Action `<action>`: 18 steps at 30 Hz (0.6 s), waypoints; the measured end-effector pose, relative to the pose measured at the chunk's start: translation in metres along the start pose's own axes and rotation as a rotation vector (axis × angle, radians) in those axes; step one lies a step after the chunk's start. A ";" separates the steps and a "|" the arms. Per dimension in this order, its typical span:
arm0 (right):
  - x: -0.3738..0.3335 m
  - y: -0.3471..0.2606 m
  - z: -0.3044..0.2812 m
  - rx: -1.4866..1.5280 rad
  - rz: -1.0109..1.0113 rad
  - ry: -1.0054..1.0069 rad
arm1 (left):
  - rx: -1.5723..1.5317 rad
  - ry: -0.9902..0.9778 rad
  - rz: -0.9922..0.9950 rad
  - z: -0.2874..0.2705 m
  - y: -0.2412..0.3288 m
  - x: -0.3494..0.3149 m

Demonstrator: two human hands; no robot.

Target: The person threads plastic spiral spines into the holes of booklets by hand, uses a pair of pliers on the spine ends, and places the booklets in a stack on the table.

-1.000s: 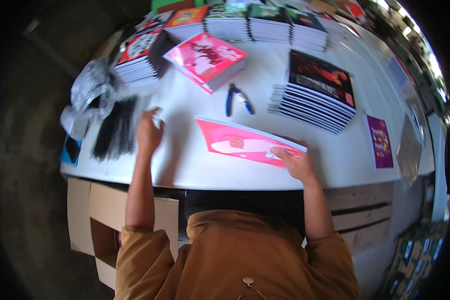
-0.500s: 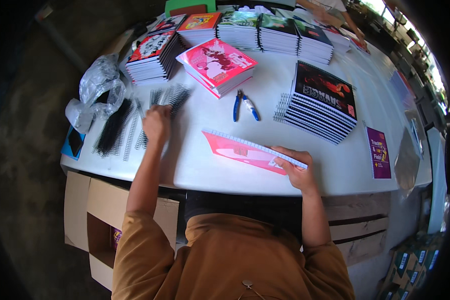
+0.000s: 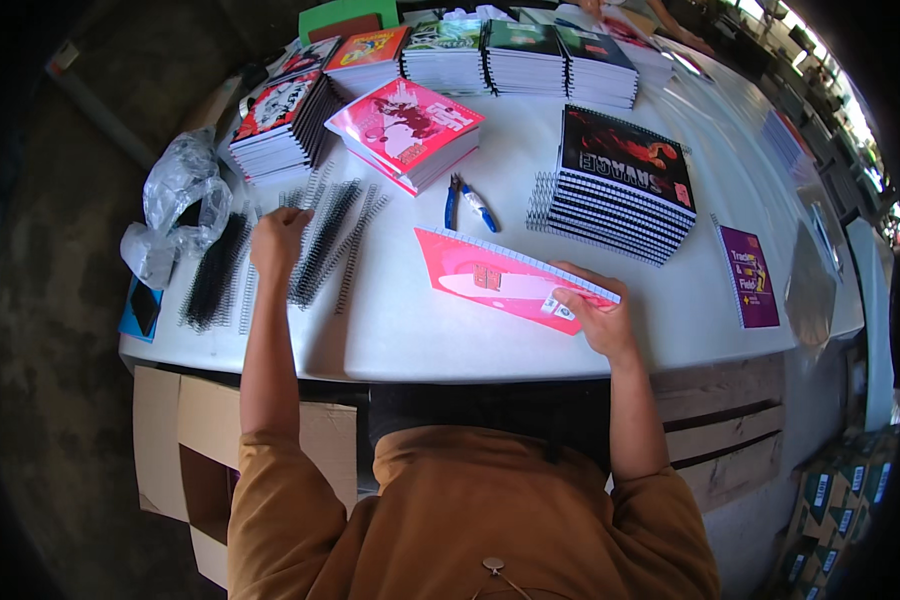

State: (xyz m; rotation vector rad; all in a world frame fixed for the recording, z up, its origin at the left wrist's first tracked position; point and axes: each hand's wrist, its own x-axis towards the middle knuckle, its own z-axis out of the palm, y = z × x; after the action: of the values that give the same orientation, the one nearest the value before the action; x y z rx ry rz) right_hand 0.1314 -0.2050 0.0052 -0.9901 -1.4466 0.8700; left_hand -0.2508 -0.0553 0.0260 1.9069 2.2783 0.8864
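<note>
My right hand [image 3: 602, 312] grips the right end of a pink-covered notebook [image 3: 490, 280], tilted with its punched edge up and no coil visible along it. My left hand [image 3: 278, 243] is closed in a pinch among the loose binding coils [image 3: 328, 240]; what its fingers hold, if anything, is hidden. More dark coils [image 3: 215, 275] lie in a bundle just left of that hand. Beyond the notebook rest blue-handled cutters [image 3: 470, 203], jaws pointing away. A stack of pink-covered notebooks [image 3: 406, 130] stands behind the coils.
A stack of black-covered spiral notebooks [image 3: 620, 185] sits right of the cutters; a purple notebook [image 3: 746, 275] lies at the right edge. Other notebook stacks [image 3: 525, 65] line the back. Crumpled clear plastic [image 3: 185, 195] lies left. Below is an open cardboard box [image 3: 205, 410]. Another person's arm [image 3: 680, 28] reaches in.
My left hand has shifted left across the coils, which now lie more spread out. The pink notebook has tipped so more of its cover shows. The view has shifted slightly.
</note>
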 end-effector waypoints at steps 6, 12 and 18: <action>0.003 -0.002 0.000 0.030 0.065 0.025 | -0.880 -0.272 0.037 -0.016 0.036 -0.013; 0.005 -0.003 0.003 0.025 0.032 0.040 | -0.690 -0.577 0.380 -0.022 0.084 -0.074; 0.004 -0.002 0.001 0.018 0.071 0.019 | -0.677 -0.547 0.380 -0.014 0.092 -0.072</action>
State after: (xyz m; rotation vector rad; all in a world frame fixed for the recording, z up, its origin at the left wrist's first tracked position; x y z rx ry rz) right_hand 0.1300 -0.2022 0.0079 -1.0388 -1.3923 0.9215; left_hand -0.1565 -0.1191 0.0563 1.9331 1.1399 0.8651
